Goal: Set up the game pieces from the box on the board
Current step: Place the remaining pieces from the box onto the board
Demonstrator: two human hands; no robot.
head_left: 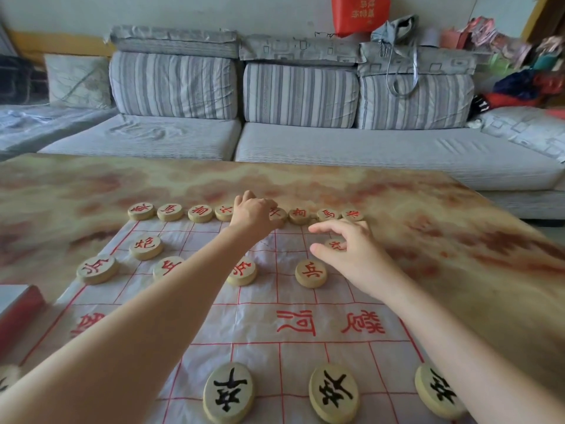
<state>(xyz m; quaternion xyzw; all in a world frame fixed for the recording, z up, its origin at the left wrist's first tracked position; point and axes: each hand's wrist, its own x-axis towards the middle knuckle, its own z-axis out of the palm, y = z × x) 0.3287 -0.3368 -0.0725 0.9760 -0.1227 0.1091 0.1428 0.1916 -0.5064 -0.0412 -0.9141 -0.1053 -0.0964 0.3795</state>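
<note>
A white cloth board with red grid lines lies on the table. Round wooden pieces with red characters stand in a row along its far edge, with more red pieces in the rows nearer me. Black-lettered pieces sit at the near edge. My left hand reaches to the middle of the far row, fingers curled over a piece hidden beneath it. My right hand hovers over a red piece on the right, thumb and fingers around it.
A red and grey box sits at the table's left edge. The marbled table extends right and beyond the board. A grey striped sofa stands behind the table.
</note>
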